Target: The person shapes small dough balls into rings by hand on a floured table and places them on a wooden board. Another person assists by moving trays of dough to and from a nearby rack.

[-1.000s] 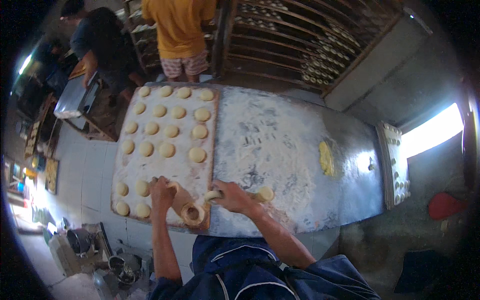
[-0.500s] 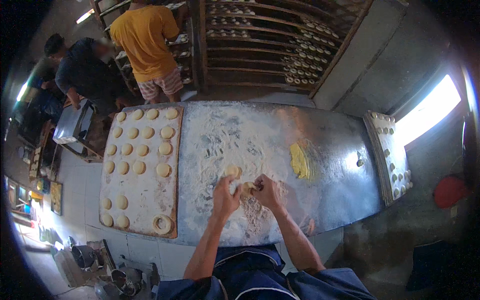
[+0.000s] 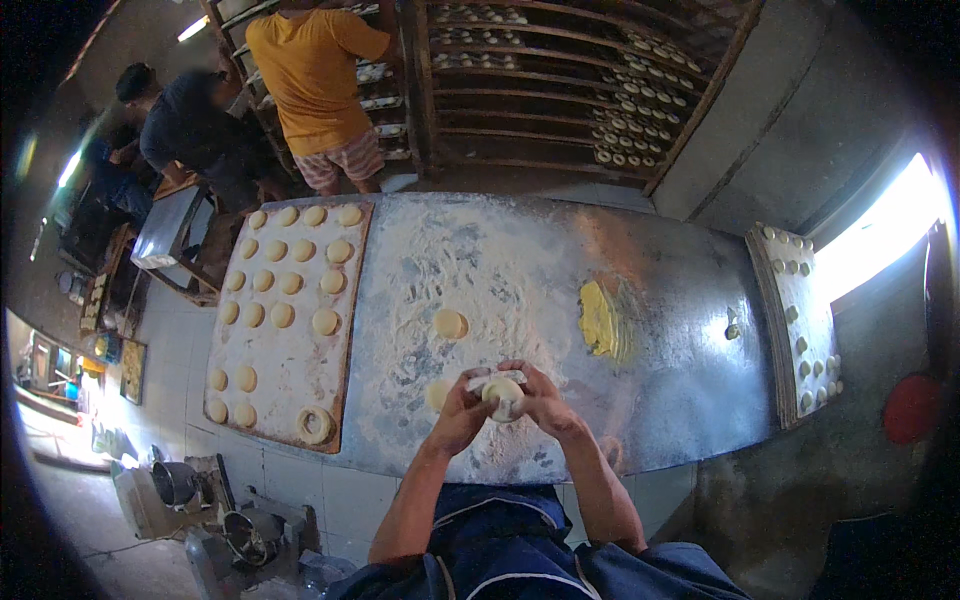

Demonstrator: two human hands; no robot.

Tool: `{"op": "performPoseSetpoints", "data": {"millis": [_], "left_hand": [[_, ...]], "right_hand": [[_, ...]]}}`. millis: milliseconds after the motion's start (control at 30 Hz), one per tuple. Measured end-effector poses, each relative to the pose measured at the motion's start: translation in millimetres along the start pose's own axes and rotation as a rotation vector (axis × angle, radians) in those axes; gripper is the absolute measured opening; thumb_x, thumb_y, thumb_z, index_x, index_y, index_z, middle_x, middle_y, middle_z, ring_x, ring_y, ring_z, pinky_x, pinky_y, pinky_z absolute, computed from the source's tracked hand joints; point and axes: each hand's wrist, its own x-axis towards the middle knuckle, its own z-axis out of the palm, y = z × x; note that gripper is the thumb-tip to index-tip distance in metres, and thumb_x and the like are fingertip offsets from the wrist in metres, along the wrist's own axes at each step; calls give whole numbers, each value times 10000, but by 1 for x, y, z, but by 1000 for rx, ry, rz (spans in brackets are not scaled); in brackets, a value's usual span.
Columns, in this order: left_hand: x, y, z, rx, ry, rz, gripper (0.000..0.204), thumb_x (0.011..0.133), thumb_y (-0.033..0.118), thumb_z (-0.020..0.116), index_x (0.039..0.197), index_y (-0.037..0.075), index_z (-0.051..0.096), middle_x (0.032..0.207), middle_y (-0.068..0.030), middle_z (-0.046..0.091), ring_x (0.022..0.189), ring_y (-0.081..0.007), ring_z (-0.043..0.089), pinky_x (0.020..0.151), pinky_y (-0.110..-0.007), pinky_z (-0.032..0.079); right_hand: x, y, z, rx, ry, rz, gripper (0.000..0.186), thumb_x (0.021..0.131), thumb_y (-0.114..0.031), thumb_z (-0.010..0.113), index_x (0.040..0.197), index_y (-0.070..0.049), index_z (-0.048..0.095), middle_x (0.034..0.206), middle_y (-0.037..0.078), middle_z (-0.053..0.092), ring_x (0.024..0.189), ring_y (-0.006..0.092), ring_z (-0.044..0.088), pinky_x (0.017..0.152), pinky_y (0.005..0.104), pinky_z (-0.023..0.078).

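Above the near part of the floured metal table (image 3: 680, 330), my left hand (image 3: 459, 418) and my right hand (image 3: 546, 408) close around one pale piece of dough (image 3: 503, 390) from both sides. My fingers cover part of it, so its full shape is hidden. Just left of my left hand, a round dough ball (image 3: 436, 394) lies on the flour. A second dough ball (image 3: 448, 323) sits farther back on the table.
At the left, a floured board (image 3: 290, 375) bears several dough balls and one dough ring (image 3: 314, 426). A yellow fat smear (image 3: 602, 322) is right of centre. Boards with dough (image 3: 800, 320) stand at the right edge. Behind, people work near a rack (image 3: 540, 92).
My hands have come together and now hold one dough piece between them, closer to me. Dough lies beside my left hand and farther back. The whole view has shifted slightly.
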Motion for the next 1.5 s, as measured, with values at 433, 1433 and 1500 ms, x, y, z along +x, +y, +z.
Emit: {"op": "performPoseSetpoints", "data": {"millis": [433,1433,1500], "left_hand": [[12,-17,-51,1001,289,755,225,941,260,552,926,39,519,858,-102,556,709,-255,577,600,-368,479],[-57,126,-213,1237,138,730,380,925,301,482,694,1,515,778,-197,579,702,-399,592,603,-451,445],[-56,126,-224,1048,176,695,280,875,233,520,699,16,508,770,-177,570,687,-371,580,611,-435,457]], "right_hand": [[27,52,49,-662,309,-7,697,1019,-561,328,868,37,652,695,181,592,710,316,585,755,453,463],[109,129,237,-800,317,-268,570,1031,-428,400,986,53,704,753,180,657,640,310,590,646,414,491],[116,132,242,-807,316,-319,457,1009,-362,478,1012,36,702,767,187,650,650,345,587,646,413,491]]}}
